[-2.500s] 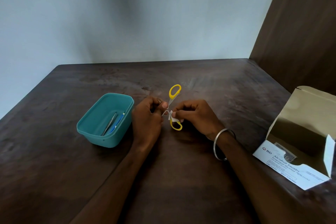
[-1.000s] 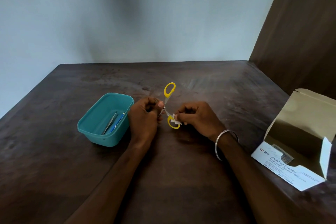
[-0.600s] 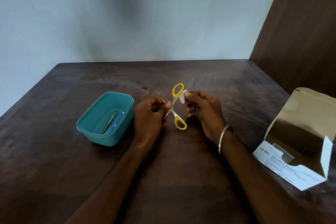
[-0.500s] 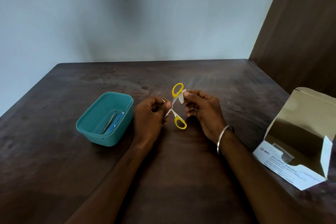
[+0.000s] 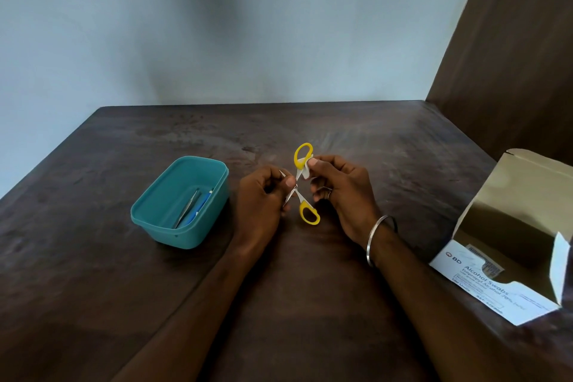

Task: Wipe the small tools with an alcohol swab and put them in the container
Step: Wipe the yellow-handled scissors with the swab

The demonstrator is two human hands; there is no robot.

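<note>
Small scissors (image 5: 305,209) with yellow handles are spread apart above the table's middle. My left hand (image 5: 263,198) pinches their metal blades. My right hand (image 5: 341,187) presses a small white alcohol swab (image 5: 307,169) against the upper yellow handle loop. To the left stands a teal plastic container (image 5: 169,223); inside it lie a metal tool (image 5: 187,208) and a blue-handled tool (image 5: 198,209).
An open cardboard box of alcohol swabs (image 5: 508,242) lies at the right table edge, flap up. The dark wooden table (image 5: 124,304) meets a pale wall at the back and a brown panel (image 5: 511,56) on the right.
My right hand moved the swab from the lower handle loop up to the upper loop. The scissors stay spread in my left hand.
</note>
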